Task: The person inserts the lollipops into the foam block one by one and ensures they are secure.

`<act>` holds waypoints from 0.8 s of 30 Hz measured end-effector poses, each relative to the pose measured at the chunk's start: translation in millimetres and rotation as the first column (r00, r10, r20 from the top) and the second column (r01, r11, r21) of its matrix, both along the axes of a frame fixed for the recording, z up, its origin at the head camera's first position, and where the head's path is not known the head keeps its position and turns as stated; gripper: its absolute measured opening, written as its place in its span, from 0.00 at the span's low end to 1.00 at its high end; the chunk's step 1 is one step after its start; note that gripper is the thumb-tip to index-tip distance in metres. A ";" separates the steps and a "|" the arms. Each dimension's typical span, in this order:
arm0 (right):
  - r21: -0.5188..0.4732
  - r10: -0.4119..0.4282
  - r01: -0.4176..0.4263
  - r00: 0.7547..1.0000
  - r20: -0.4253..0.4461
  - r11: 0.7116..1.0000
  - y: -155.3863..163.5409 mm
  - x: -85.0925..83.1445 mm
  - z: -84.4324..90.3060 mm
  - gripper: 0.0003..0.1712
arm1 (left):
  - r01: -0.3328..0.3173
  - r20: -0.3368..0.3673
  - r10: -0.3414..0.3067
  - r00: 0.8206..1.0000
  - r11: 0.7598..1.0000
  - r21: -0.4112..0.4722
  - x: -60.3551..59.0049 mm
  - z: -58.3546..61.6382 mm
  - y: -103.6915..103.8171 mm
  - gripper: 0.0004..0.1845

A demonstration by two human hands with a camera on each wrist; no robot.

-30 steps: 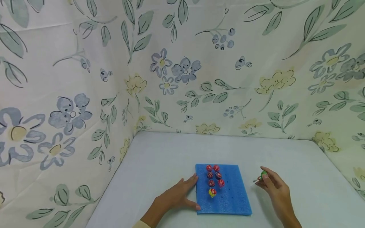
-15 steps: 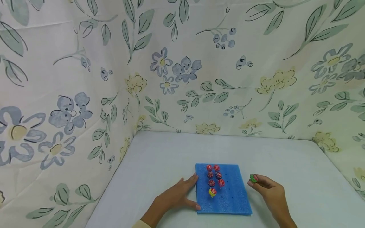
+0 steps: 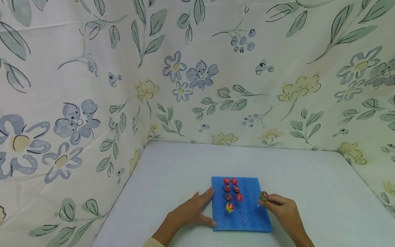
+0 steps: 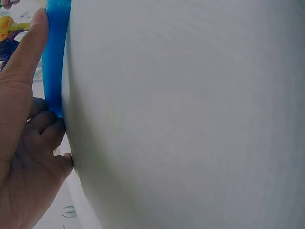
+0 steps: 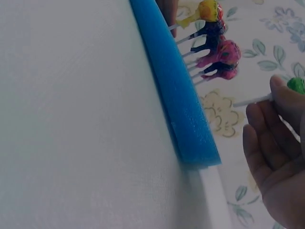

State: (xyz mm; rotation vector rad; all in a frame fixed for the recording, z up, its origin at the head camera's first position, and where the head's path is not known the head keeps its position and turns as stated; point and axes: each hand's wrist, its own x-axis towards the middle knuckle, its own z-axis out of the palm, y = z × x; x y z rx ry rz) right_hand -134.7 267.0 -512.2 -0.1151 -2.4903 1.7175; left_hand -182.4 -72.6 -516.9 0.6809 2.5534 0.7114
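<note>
A blue foam pad (image 3: 247, 214) with small holes lies on the white table (image 3: 172, 178). Several red lollipops (image 3: 232, 189) and one yellow lollipop (image 3: 229, 207) stand upright in it. My left hand (image 3: 192, 212) lies flat on the table, its fingers touching the pad's left edge (image 4: 55, 62). My right hand (image 3: 279, 206) pinches a green lollipop (image 3: 263, 196) by its white stick, just above the pad's right edge. In the right wrist view the green lollipop (image 5: 296, 85) shows beside the fingers (image 5: 267, 143), and the pad (image 5: 176, 90) is seen edge-on.
Floral cloth walls (image 3: 92, 85) close in the table at the left, back and right. Bare white table surface lies behind the pad and to both sides.
My right hand has carried the green lollipop leftward, from the table right of the pad to the pad's right edge. The left hand has stayed put.
</note>
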 end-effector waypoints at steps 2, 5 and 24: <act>-0.001 0.008 -0.008 1.000 0.010 1.000 -4.0 -0.6 -0.6 0.14 | -0.006 0.009 0.006 1.000 1.000 0.007 -0.1 0.1 -0.1 0.62; -0.006 0.037 -0.037 0.999 0.007 0.999 -9.2 -0.9 -1.3 0.11 | -0.005 0.010 0.005 1.000 1.000 0.011 -0.3 0.1 -0.1 0.61; 0.017 0.096 -0.098 0.992 0.084 0.995 -33.4 -1.5 -3.6 0.04 | -0.011 -0.003 0.011 1.000 1.000 -0.004 -0.2 0.0 0.5 0.62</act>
